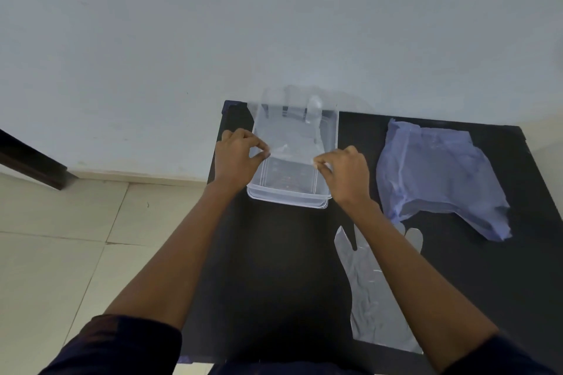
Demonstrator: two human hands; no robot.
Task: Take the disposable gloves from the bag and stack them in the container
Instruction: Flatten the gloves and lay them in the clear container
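Note:
A clear disposable glove (pixel 289 128) is stretched flat over a clear plastic container (pixel 288 196) at the far left of a black table. My left hand (pixel 236 155) pinches the glove's cuff at its left corner and my right hand (pixel 344 172) pinches the right corner. The glove's fingers point away from me, past the container's far rim. A second clear glove (pixel 370 292) lies flat on the table near me, partly under my right forearm. A crumpled blue plastic bag (pixel 438 173) lies to the right of the container.
The black table (pixel 274 268) stands against a pale wall (pixel 274 24). Tiled floor (pixel 61 237) lies to the left of the table. A dark door frame (pixel 30 161) shows at the far left.

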